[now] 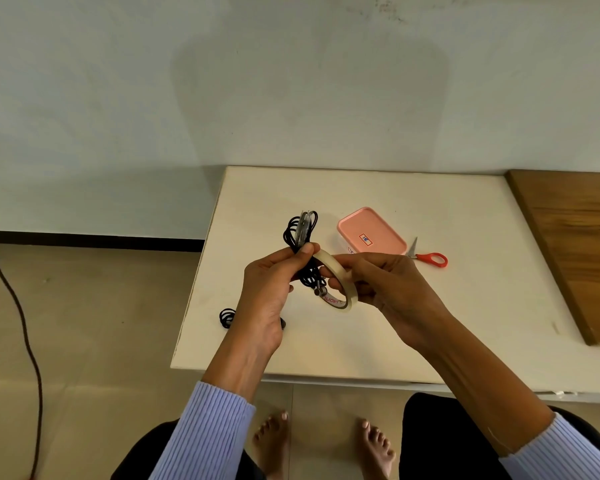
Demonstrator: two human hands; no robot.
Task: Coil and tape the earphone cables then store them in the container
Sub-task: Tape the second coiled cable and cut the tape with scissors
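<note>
My left hand (269,289) grips the cable coil (300,233) above the table (430,323), left of the pink container (371,232); my right hand (378,282) pinches the tape roll (336,275) against the coil. A second coil (226,317) lies on the table's left edge, scissors (430,258) just right of the container.

Black coiled earphone cable (300,233) showing beside a cream tape roll (336,271). Pink-lidded plastic container (371,232) bearing a red-bordered label; red-handled scissors (430,258) lying near. Lilac ribbed sleeves (208,431) showing.
</note>
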